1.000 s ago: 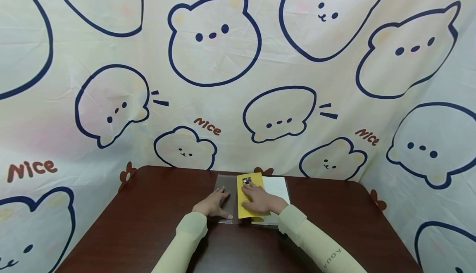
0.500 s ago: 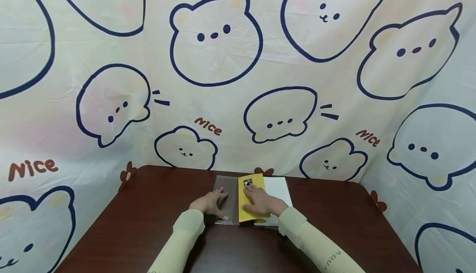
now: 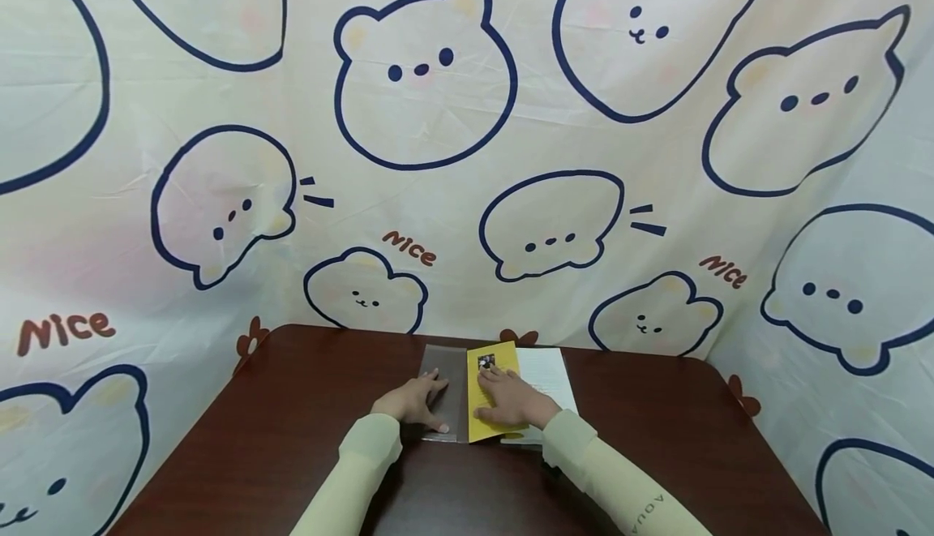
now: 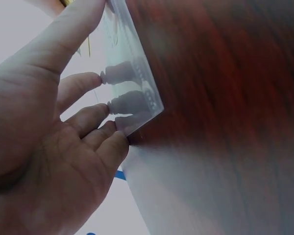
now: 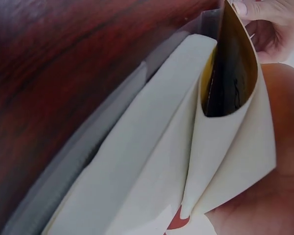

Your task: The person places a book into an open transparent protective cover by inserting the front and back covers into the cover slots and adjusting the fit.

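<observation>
Book: we see the open book (image 3: 543,374) lying near the far edge of the table (image 3: 306,406), its yellow cover (image 3: 490,358) folded over to the left and a white page showing at 3 o'clock of it.
Clear sleeve: a transparent plastic cover (image 3: 445,374) lies flat just at 9 o'clock of the yellow cover, touching it.
Hidden: the book's lower part is covered by our right hand; in the right wrist view the pages (image 5: 152,166) curl close to the lens and the picture on the cover is too small to read.
Left hand: our left hand (image 3: 414,402) rests flat on the plastic cover, fingers (image 4: 95,81) nearly straight, pressing it to the table.
Right hand: our right hand (image 3: 513,400) lies spread on the yellow cover, fingers extended, holding it down.
Change: against a second ago, the right hand has slid slightly nearer, and the cover sits a little more upright.
Backdrop: a bear-printed cloth (image 3: 423,74) hangs at 12 o'clock.
</observation>
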A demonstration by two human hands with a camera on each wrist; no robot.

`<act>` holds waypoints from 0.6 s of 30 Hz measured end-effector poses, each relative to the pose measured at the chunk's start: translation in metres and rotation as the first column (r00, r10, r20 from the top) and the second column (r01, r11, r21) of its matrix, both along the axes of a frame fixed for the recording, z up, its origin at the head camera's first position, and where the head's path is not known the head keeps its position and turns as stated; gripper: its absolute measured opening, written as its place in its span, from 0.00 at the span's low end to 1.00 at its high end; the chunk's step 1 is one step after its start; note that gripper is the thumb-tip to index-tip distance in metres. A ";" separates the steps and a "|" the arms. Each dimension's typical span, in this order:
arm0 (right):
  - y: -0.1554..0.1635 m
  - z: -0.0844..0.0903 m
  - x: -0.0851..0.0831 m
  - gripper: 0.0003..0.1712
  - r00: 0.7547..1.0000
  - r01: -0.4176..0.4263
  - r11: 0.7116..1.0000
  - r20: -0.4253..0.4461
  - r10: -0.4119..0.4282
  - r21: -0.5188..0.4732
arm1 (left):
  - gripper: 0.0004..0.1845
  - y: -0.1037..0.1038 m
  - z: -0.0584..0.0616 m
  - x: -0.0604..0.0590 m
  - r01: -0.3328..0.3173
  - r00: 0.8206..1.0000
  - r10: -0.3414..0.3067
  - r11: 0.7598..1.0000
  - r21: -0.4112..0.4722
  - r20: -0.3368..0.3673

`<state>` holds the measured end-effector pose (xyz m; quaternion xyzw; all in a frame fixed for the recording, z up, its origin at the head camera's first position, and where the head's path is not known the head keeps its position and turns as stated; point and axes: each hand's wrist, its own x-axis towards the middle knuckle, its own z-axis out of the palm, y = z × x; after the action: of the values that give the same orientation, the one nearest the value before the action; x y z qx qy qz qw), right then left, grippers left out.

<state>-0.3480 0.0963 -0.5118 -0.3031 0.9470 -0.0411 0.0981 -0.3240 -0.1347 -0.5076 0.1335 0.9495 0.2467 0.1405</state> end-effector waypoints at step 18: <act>0.000 0.000 -0.002 0.42 0.999 0.012 0.999 0.030 -0.011 -0.035 | 0.46 0.004 -0.001 -0.002 0.034 0.999 -0.034 0.999 -0.022 -0.013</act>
<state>-0.3495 0.0958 -0.5115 -0.2986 0.9463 -0.0628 0.1067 -0.3256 -0.1304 -0.5085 0.1499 0.9506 0.2331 0.1398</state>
